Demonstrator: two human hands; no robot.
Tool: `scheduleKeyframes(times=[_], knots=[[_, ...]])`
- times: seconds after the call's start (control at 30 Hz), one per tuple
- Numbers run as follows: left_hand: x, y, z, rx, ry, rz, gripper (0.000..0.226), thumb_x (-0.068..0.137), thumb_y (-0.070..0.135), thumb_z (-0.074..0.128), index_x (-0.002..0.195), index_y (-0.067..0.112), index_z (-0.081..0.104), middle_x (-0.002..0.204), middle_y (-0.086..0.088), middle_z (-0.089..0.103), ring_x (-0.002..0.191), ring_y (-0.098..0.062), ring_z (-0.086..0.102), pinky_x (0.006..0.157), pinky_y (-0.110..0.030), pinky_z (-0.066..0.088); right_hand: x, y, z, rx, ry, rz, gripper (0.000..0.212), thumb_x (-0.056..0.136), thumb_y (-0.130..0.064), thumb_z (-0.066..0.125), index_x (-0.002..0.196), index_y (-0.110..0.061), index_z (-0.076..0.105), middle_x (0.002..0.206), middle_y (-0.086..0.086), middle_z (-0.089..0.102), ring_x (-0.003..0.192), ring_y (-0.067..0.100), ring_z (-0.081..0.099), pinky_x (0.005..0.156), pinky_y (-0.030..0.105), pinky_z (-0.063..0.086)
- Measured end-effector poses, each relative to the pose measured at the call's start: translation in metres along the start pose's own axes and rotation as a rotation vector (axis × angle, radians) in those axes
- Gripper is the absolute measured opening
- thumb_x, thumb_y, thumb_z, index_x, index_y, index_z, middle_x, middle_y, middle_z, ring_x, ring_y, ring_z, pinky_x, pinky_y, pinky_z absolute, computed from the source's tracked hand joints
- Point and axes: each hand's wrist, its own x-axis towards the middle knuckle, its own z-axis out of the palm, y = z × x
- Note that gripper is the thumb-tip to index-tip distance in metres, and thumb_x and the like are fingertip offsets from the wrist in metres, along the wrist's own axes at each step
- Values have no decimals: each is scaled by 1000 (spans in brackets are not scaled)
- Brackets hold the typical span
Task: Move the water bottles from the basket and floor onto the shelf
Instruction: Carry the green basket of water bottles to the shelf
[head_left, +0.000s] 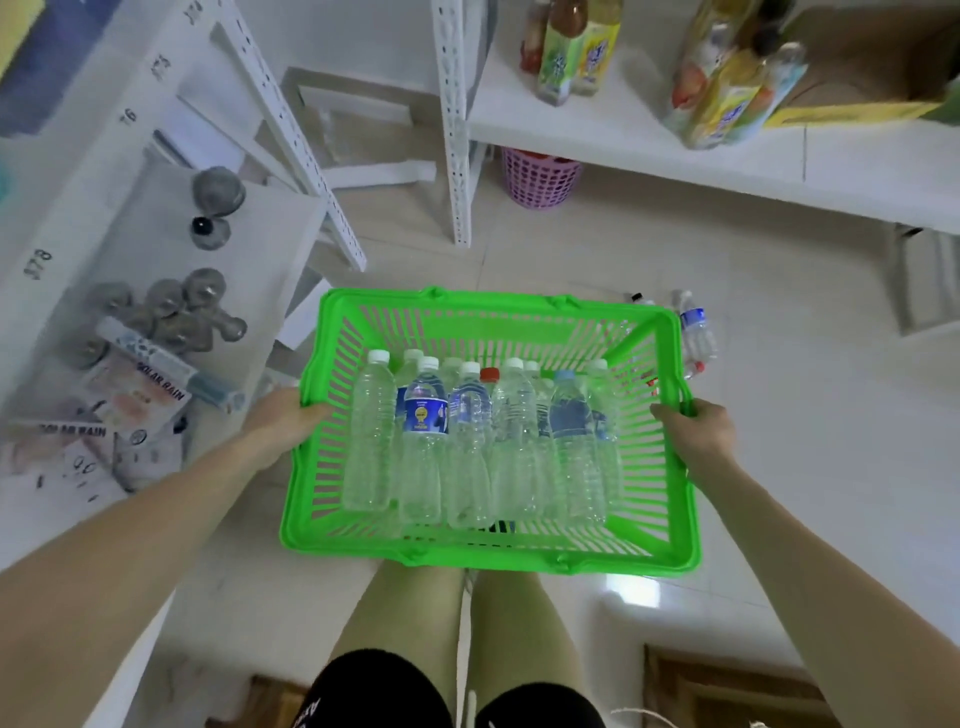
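Head view: the left hand (283, 421) grips the left rim of the green basket (519, 560), thumb over the edge and fingers curled under it, mostly hidden. The right hand (698, 434) holds the right rim the same way, fingers curled round the green edge. Between the two hands the basket is held above the floor (805, 441), in front of the person's legs (415, 618). Inside it the bottles (371, 431) lie side by side in a packed row, caps pointing away from the person. Most caps are white, one is red and one pale blue, and a few bottles carry blue labels. Beyond the basket's far right corner, loose bottles (696, 332) lie on the floor, partly hidden by the rim. Ahead on the right stands the shelf (649, 145), white, carrying coloured drinks (566, 52) and a cardboard box (872, 57). A pink bin (540, 179) sits under it. On the left a white rack (62, 218) holds round grey jars (218, 192) and printed packets (140, 395).
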Motion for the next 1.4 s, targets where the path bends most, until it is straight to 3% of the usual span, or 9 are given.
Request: scheduleKeyframes(times=[0.17,0.37,0.57,0.8,0.97,1.13,1.2,1.27,1.4], knots=[[64,67,1,13,-90,-5,26,91,27,64,103,5,71,102,-19,70,92,-34,67,81,-42,55,72,-38,-14,0,28,38,22,83,-26,72,80,-6,65,57,7,49,49,17,45,45,25,36],[145,142,-3,24,-141,-13,24,92,30,63,101,8,67,99,-15,68,87,-32,66,84,-44,56,145,-80,-16,5,71,60,33,85,-24,71,59,-16,53,52,3,46,49,19,45,43,26,32],[226,185,15,44,-115,-35,21,91,30,63,98,11,64,97,-15,66,89,-33,65,80,-42,55,233,-103,8,-2,55,80,24,86,-26,71,84,-2,66,55,4,49,48,10,45,39,22,35],[336,204,58,30,-111,-78,36,91,32,63,115,4,65,110,-18,67,97,-36,65,85,-46,55,344,-103,68,-62,46,86,31,84,-34,71,82,-4,65,66,12,54,64,24,53,47,24,33],[411,206,96,59,-129,-73,37,92,33,62,117,6,64,111,-17,66,98,-34,64,83,-40,53,408,-103,108,-164,3,95,33,89,-42,63,83,-10,61,59,3,50,51,16,46,48,24,34],[482,205,129,71,-109,-111,44,90,35,65,119,3,64,118,-22,66,106,-39,62,92,-47,51,467,-89,153,-164,18,88,35,86,-50,64,71,-18,60,57,2,55,57,21,56,67,39,57],[505,206,141,72,-99,-109,43,89,35,66,119,3,65,117,-21,66,106,-38,63,91,-46,51,484,-85,169,-159,10,103,36,88,-46,63,79,-11,63,57,2,54,53,18,53,58,31,53],[525,207,153,87,-102,-106,42,90,35,64,118,4,65,116,-20,66,106,-38,63,92,-46,51,502,-81,182,-144,11,109,32,92,-38,63,86,-7,61,58,2,49,50,13,46,47,21,36],[564,204,173,128,-130,-101,43,88,40,64,114,6,67,112,-19,68,101,-37,65,90,-47,53,533,-71,203,-170,22,99,33,91,-38,64,86,-6,64,58,3,49,49,11,44,44,21,30]])
